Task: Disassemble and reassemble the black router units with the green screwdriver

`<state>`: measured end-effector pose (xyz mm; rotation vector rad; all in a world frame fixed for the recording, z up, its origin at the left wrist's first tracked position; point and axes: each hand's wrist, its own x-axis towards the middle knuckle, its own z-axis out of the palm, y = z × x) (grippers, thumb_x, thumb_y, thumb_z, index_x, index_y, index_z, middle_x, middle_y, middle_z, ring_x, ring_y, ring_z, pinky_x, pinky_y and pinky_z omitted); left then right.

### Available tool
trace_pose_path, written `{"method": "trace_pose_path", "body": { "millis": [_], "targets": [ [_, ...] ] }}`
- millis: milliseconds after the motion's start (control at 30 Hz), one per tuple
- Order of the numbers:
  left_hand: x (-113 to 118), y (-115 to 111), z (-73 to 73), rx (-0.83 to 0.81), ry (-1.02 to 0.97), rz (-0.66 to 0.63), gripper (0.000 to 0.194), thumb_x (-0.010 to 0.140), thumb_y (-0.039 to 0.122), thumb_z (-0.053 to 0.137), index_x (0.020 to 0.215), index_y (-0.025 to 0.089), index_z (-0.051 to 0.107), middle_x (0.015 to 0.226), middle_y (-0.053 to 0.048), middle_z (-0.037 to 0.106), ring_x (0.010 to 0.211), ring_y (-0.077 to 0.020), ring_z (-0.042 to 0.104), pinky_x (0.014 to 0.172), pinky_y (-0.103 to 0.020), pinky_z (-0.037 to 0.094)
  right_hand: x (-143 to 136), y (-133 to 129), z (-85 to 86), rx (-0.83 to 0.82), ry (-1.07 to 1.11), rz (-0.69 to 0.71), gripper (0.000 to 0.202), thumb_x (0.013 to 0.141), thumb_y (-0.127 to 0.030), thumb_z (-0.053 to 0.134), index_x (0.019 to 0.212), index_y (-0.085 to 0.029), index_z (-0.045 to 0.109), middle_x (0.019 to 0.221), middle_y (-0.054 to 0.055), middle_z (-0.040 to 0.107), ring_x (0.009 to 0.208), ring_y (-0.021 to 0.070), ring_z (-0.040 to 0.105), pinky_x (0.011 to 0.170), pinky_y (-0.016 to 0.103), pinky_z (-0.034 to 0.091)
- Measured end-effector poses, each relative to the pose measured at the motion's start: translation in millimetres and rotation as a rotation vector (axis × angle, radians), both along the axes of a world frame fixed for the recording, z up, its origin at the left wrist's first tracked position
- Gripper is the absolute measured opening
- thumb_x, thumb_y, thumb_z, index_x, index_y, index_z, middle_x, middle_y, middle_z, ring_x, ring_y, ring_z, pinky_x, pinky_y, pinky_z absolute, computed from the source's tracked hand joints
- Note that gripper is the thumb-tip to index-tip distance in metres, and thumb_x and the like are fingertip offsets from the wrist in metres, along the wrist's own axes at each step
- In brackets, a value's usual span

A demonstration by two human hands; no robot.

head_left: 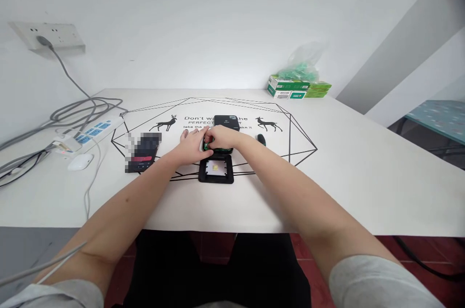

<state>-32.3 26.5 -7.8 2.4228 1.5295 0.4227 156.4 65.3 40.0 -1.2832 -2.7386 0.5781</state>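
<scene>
My left hand (193, 147) grips the left side of a dark case with green inside (225, 150), thumb at the front and other fingers stretched out behind. Over the same case, my right hand (222, 137) is closed, its fingertips pressed together at the green part. Whatever they pinch is hidden. In front of the case, and touching or joined to it, lies a square black frame (203, 176) with a white inside and a small yellowish square (215, 168). Just behind my right hand is a black box (226, 121). A small dark oval object (261, 140) lies to the right.
A partly blurred phone (143, 153) lies left of my hands. Farther left are a power strip (95, 132), a white rounded object (80, 161) and tangled grey cables (80, 107). Green-and-white boxes (288, 86) with a plastic bag (301, 66) stand at the back right.
</scene>
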Motion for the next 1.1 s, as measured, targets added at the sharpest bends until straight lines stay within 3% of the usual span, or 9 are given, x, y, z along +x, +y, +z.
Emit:
{"method": "trace_pose_path", "body": {
  "millis": [133,333,500,867,967,1100],
  "targets": [
    [-2.4,4.5,0.2,-0.047,-0.018,-0.045,0.092,0.093,0.049,0.068,0.173,0.022,0.03,0.163,-0.015,0.059,0.156,-0.0399,0.05,0.135,-0.072,0.001,-5.8,-6.1,-6.5,0.007,0.014,-0.017,0.01,0.082,-0.009,0.072,0.086,-0.017,0.076,0.094,0.005,0.081,0.078,0.0168,0.066,0.07,0.027,0.045],
    [-3.1,9.6,-0.3,-0.041,-0.024,-0.036,0.094,0.091,0.048,0.076,0.17,0.02,0.034,0.155,-0.018,0.066,0.151,-0.0403,0.055,0.134,-0.073,0.003,-2.9,-6.7,-16.4,0.103,0.101,-0.031,0.009,0.087,-0.014,0.07,0.096,-0.016,0.071,0.106,0.01,0.078,0.092,0.0198,0.065,0.079,0.028,0.044],
    [-1.9,10.6,-2.2,-0.031,-0.048,-0.041,0.092,0.09,0.047,0.079,0.168,0.02,0.036,0.154,-0.017,0.067,0.148,-0.0387,0.057,0.134,-0.072,0.003,3.3,4.0,-19.6,0.078,0.109,-0.019,0.007,0.084,-0.014,0.071,0.088,-0.019,0.068,0.095,0.005,0.077,0.082,0.0175,0.062,0.074,0.028,0.043],
    [-3.7,13.0,3.5,-0.085,-0.133,-0.02,0.099,0.08,0.045,0.088,0.164,0.025,0.04,0.153,-0.014,0.069,0.15,-0.0391,0.058,0.135,-0.07,0.002,-14.6,17.6,-12.8,0.032,0.084,-0.092,0.011,0.068,-0.008,0.076,0.075,-0.016,0.074,0.079,0.008,0.077,0.076,0.021,0.066,0.066,0.031,0.041],
    [-3.8,13.6,1.4,-0.089,-0.15,-0.019,0.107,0.082,0.051,0.088,0.17,0.025,0.033,0.161,-0.016,0.062,0.158,-0.04,0.049,0.135,-0.071,-0.002,-9.9,19.5,-10.7,0.009,0.135,-0.098,0.009,0.069,-0.01,0.076,0.074,-0.016,0.074,0.077,0.006,0.076,0.075,0.0189,0.065,0.066,0.03,0.042],
    [-2.8,12.7,-0.3,-0.051,-0.179,-0.011,0.097,0.087,0.053,0.084,0.168,0.025,0.039,0.161,-0.016,0.063,0.155,-0.0401,0.053,0.135,-0.071,0.002,-1.6,20.3,-5.5,-0.053,0.232,-0.122,0.004,0.073,-0.015,0.074,0.076,-0.016,0.075,0.081,0.005,0.077,0.074,0.0156,0.062,0.064,0.027,0.045]
  ]
}}
